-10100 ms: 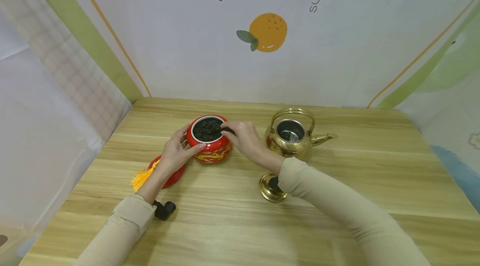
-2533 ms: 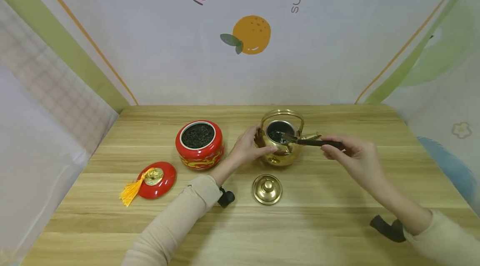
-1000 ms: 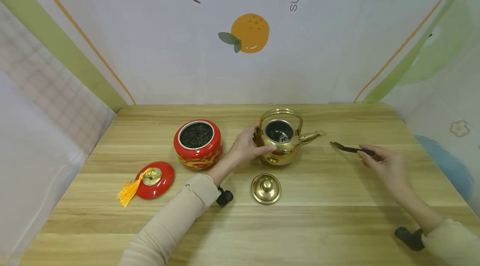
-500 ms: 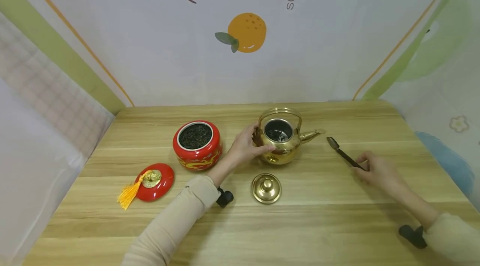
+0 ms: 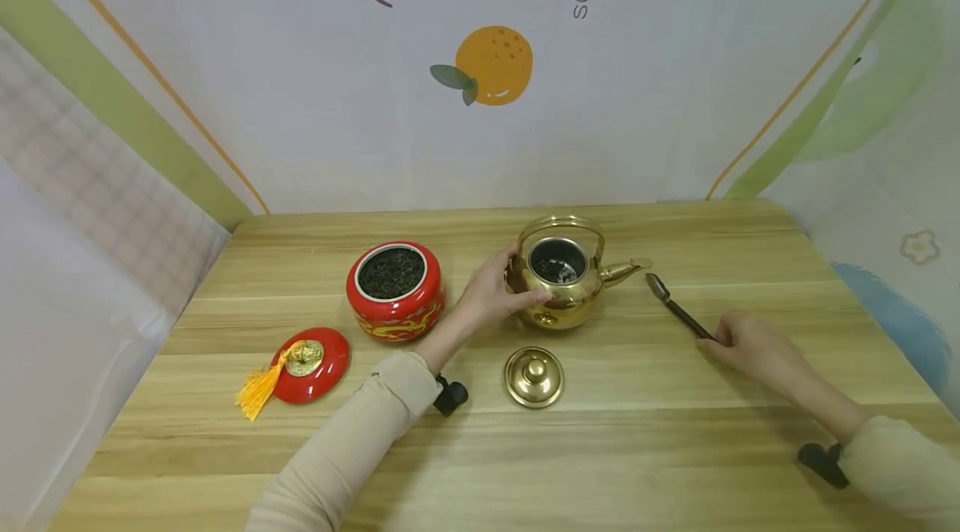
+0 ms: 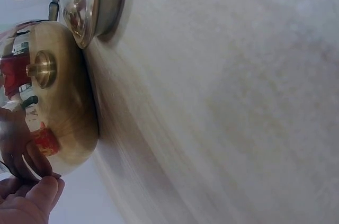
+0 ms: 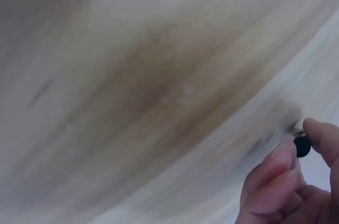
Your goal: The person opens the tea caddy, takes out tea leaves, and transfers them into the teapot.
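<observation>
My left hand (image 5: pixel 495 290) holds the side of a shiny gold teapot (image 5: pixel 566 307), thumb across its front and fingers round its left side. The pot has an upright arched handle, a spout pointing right and dark tea leaves inside. In the left wrist view the fingertips (image 6: pixel 48 188) meet the polished teapot body (image 6: pixel 69 107). To the right, my right hand (image 5: pixel 761 348) pinches the end of a dark-handled tea scoop (image 5: pixel 682 317), whose head lies just right of the spout. In the right wrist view the black handle end (image 7: pixel 302 146) shows between thumb and fingers.
A red jar (image 5: pixel 397 315) full of dark tea leaves stands open left of the pot. Its red lid (image 5: pixel 333 365) with a yellow tassel lies nearer. A gold teapot lid (image 5: pixel 534 378) sits before the pot on the wooden table (image 5: pixel 600 465); a curtain hangs behind.
The scoop went from the jar into the teapot, then out to the right. Lately it has lowered and turned, its head pointing up-left beside the spout. The left hand moved from jar to teapot.
</observation>
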Available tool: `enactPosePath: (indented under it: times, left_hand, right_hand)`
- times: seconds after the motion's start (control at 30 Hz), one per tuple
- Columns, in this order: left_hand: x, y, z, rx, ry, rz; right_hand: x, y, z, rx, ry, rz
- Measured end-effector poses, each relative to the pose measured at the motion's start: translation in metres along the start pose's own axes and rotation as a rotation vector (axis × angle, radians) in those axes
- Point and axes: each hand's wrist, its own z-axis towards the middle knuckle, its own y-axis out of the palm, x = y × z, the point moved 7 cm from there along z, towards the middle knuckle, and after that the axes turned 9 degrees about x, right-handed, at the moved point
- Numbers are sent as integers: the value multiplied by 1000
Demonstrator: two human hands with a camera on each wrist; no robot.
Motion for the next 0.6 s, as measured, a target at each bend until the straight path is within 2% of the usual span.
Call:
enactPosePath:
  times: [0.4,0.6]
  left_hand:
    - [0,0,1,-3,14,8]
    - [0,0,1,-7,14,11]
  right_hand:
    - [1,8,0,-107,25,-50]
    - [-1,9,0,-116,3,-61]
